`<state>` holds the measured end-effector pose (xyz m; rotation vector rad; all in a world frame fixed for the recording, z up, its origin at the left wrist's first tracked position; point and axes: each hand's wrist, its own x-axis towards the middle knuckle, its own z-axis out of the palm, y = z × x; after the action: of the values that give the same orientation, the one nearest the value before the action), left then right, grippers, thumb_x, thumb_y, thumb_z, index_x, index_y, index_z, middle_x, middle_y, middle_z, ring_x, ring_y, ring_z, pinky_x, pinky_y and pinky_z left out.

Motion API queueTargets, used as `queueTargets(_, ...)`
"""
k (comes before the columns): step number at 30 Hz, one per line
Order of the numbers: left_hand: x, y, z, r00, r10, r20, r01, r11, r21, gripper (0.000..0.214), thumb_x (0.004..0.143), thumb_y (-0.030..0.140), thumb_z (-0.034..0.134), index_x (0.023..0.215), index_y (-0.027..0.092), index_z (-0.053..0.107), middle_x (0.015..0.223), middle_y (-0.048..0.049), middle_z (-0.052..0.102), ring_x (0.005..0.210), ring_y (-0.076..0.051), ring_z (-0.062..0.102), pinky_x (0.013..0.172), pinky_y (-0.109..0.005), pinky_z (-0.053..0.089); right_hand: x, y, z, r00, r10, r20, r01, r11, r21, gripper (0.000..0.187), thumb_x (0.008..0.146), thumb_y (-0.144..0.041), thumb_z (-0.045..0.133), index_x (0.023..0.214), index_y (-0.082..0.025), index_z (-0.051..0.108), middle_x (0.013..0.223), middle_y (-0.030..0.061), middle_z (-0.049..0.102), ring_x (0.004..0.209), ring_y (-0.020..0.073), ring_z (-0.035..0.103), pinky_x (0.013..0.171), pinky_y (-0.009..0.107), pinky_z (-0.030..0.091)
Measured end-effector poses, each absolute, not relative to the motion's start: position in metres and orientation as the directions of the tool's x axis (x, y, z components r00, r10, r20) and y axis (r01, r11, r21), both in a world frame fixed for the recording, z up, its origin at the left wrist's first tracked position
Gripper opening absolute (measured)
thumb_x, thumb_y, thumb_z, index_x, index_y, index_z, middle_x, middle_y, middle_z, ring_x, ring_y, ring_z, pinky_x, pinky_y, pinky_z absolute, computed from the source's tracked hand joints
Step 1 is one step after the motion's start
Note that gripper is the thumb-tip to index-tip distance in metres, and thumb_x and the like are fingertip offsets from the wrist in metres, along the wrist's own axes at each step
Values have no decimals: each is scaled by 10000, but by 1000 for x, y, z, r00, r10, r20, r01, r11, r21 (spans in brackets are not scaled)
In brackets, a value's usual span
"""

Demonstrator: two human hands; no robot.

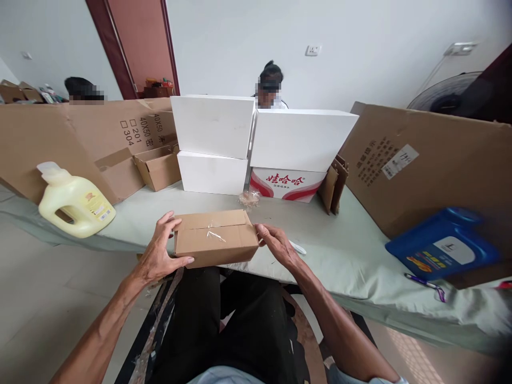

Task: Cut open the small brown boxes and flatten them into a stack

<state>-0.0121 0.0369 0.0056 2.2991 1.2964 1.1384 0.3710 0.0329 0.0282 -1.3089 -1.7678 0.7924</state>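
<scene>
A small brown cardboard box [218,246] with closed top flaps sits at the near table edge, and a shiny clear strip lies across its top seam. My left hand [166,248] grips the box's left end, thumb on the near side and fingers at the far corner. At the right end, the fingers of my right hand [274,241] press against the upper corner; part of them is hidden by the box. Just beyond my right wrist lies a slim white object [298,248], partly covered, its kind unclear.
White boxes [214,125] and a red-and-white printed carton [288,185] are stacked ahead. A small open carton [158,168] and a yellow jug [76,205] stand left. Large cardboard sheets flank the table [344,240]. On the right are a blue jug [444,245] and a pen [426,282]. People sit beyond.
</scene>
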Motion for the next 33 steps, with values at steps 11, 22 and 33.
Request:
queueTargets(11, -6, 25, 9, 301, 805, 510, 480, -591, 649, 677, 892, 505, 803, 1440, 260, 491, 1717, -208, 370, 1584, -402, 428, 1174, -562, 532, 475, 55, -54, 149, 981, 124, 982, -132, -136, 76, 972, -184, 660, 897, -192, 665, 1067, 146, 720, 1084, 296, 666, 888, 367, 508)
queueTargets(22, -4, 12, -3, 199, 799, 568, 434, -592, 680, 492, 804, 450, 882, 1017, 259, 482, 1700, -213, 443, 1569, -401, 482, 1227, -562, 456, 412, 24, 41, -194, 824, 533, 795, 450, -406, 311, 1170, -411, 408, 1093, -229, 648, 822, 17, 623, 705, 183, 578, 689, 301, 451)
queueTargets(33, 3, -1, -2, 183, 730, 659, 432, -662, 613, 381, 817, 391, 899, 959, 235, 582, 1697, -215, 468, 1541, -408, 527, 1180, -561, 519, 340, -10, 102, -637, 660, 398, 680, 724, -111, 323, 1197, -301, 417, 1014, -200, 664, 873, 41, 660, 759, 155, 604, 701, 286, 373)
